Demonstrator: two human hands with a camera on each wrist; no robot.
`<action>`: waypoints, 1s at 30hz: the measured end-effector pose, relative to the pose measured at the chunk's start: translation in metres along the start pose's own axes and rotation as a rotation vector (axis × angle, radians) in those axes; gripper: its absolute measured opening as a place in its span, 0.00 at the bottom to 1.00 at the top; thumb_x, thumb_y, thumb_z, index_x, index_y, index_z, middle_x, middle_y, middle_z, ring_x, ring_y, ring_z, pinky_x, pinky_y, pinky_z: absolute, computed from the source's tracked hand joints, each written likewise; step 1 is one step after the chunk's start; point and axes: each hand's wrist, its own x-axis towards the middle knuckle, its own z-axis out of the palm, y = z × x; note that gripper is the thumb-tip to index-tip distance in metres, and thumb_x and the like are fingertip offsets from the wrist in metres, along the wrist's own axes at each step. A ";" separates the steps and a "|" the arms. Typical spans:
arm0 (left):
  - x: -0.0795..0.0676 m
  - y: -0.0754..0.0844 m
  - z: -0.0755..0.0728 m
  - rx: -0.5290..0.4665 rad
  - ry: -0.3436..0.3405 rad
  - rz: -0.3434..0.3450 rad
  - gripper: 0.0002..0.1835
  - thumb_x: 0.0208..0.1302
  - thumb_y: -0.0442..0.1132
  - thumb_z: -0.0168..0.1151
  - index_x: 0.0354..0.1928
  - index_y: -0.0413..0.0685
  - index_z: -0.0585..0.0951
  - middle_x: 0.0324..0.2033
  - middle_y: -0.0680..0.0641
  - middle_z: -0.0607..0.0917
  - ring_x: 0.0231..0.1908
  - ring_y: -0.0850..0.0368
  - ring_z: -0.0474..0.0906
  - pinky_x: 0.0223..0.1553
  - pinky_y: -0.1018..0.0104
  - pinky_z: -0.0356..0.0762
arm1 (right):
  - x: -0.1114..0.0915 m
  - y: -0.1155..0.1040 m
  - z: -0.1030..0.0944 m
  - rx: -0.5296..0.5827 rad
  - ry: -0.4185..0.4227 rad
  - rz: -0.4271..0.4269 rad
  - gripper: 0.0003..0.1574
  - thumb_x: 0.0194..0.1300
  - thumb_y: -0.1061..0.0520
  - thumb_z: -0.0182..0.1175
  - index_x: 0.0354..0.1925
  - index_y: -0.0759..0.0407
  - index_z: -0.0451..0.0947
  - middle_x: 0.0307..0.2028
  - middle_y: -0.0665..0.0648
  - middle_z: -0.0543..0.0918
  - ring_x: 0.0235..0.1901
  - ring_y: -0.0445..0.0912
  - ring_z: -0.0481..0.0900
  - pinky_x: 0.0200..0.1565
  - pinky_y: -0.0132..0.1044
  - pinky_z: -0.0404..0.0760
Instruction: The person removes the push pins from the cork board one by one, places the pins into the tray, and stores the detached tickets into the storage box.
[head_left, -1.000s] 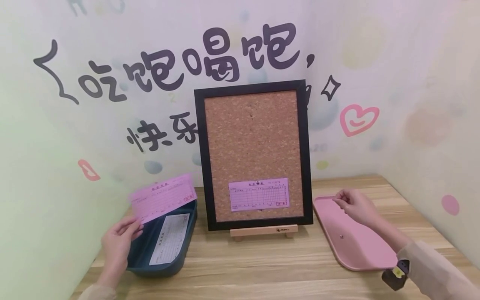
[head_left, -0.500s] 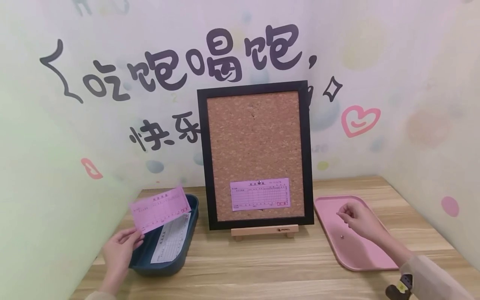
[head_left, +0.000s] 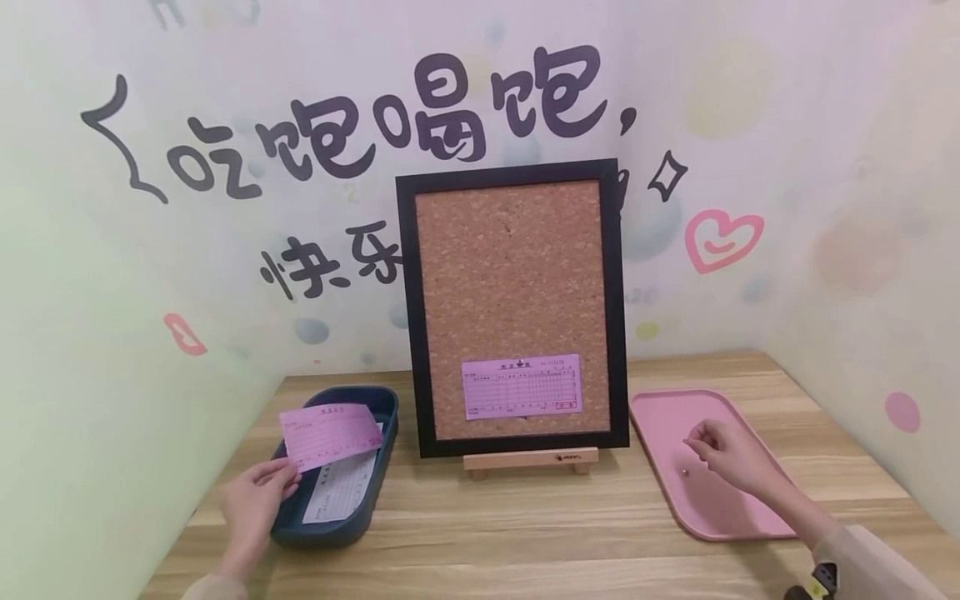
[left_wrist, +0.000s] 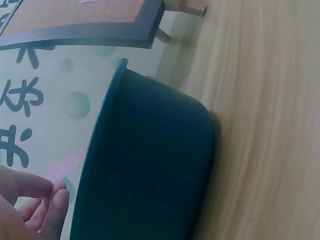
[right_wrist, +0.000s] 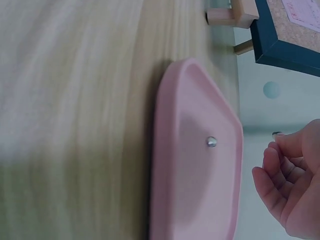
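My left hand (head_left: 258, 504) pinches a pink receipt slip (head_left: 330, 437) by its lower left corner, over a dark blue bin (head_left: 360, 521). A white receipt slip (head_left: 341, 492) lies inside that bin, partly covered by the pink one. My right hand (head_left: 735, 458) is raised above a pink tray (head_left: 675, 408); in the right wrist view its thumb and forefinger pinch a small dark pushpin (right_wrist: 277, 134), mostly hidden. One silver pushpin (right_wrist: 211, 142) sits in the tray. Another pink receipt slip (head_left: 521, 387) is pinned low on the corkboard (head_left: 513, 275).
The black-framed corkboard leans upright on a small wooden easel (head_left: 531, 459) at the table's back middle. The wooden table (head_left: 517, 533) runs up to a wall (head_left: 832, 167) with painted lettering behind and walls on both sides.
My left hand has lowered the pink slip toward the bin and moved slightly right. My right hand has come down a little and to the right over the tray.
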 end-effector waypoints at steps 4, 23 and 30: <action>-0.013 0.013 0.001 0.037 -0.040 0.026 0.13 0.53 0.32 0.63 0.40 0.32 0.78 0.20 0.58 0.83 0.22 0.67 0.80 0.27 0.73 0.80 | -0.004 0.001 0.002 0.027 -0.033 0.048 0.06 0.61 0.64 0.55 0.29 0.69 0.73 0.19 0.54 0.73 0.17 0.36 0.66 0.17 0.29 0.68; -0.028 0.016 0.013 0.137 -0.074 0.176 0.14 0.49 0.34 0.67 0.35 0.29 0.80 0.19 0.50 0.84 0.19 0.68 0.79 0.22 0.76 0.78 | -0.022 0.019 0.010 0.094 -0.218 -0.039 0.05 0.59 0.64 0.56 0.27 0.63 0.72 0.18 0.46 0.71 0.16 0.31 0.63 0.17 0.27 0.67; -0.058 0.058 0.013 0.201 -0.078 0.176 0.14 0.50 0.31 0.65 0.35 0.23 0.79 0.24 0.35 0.84 0.17 0.72 0.77 0.17 0.76 0.76 | -0.028 0.026 0.012 0.145 -0.272 -0.026 0.06 0.59 0.61 0.58 0.27 0.63 0.72 0.17 0.45 0.72 0.16 0.30 0.64 0.17 0.26 0.68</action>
